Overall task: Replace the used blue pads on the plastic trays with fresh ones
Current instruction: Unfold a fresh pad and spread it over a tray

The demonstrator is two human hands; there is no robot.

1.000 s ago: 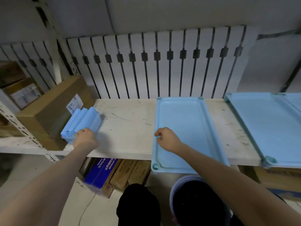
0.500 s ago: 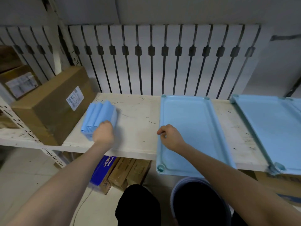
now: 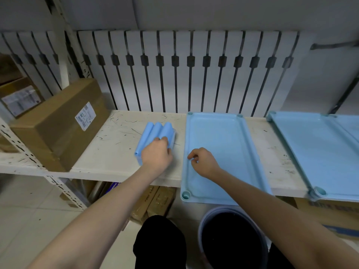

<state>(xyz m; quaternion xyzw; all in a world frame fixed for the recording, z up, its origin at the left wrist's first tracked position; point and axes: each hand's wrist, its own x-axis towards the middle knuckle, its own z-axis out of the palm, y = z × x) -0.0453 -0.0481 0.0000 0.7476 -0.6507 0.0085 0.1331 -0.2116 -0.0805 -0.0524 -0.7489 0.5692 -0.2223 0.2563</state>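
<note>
A pack of folded blue pads [image 3: 158, 133] lies on the scratched white shelf [image 3: 116, 152], just left of a light blue plastic tray [image 3: 223, 144]. My left hand [image 3: 156, 155] grips the near end of the pack, fingers curled over it. My right hand [image 3: 203, 162] rests on the tray's left side near its rim, fingers loosely curled; whether it pinches anything is unclear. The tray's near end overhangs the shelf edge. A second blue tray [image 3: 318, 150] lies further right.
A brown cardboard box [image 3: 60, 123] with a label stands at the shelf's left. A slatted white panel [image 3: 184, 70] backs the shelf. A dark bucket [image 3: 233, 239] sits on the floor below the tray. More boxes [image 3: 153, 202] are stored under the shelf.
My left hand has slid the pack of blue pads rightwards along the shelf, from beside the cardboard box to beside the tray. My right hand stayed on the tray.
</note>
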